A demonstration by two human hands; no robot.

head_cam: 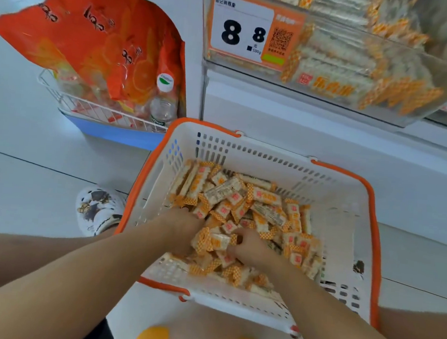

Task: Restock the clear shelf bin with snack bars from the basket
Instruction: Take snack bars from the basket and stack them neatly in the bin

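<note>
Below, both hands dig into the snack bars [241,205] heaped in the basket [348,206]: left hand [182,230] buried, grip unclear; right hand [248,246] curled round several. Light, slippery wrappers, brittle filling; scoop by the middles. Clear bin [332,57] sits far right.

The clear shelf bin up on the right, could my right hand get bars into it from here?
Probably yes. The right hand is down in the basket gathering snack bars, and the clear shelf bin sits above with nothing visible between.
</note>
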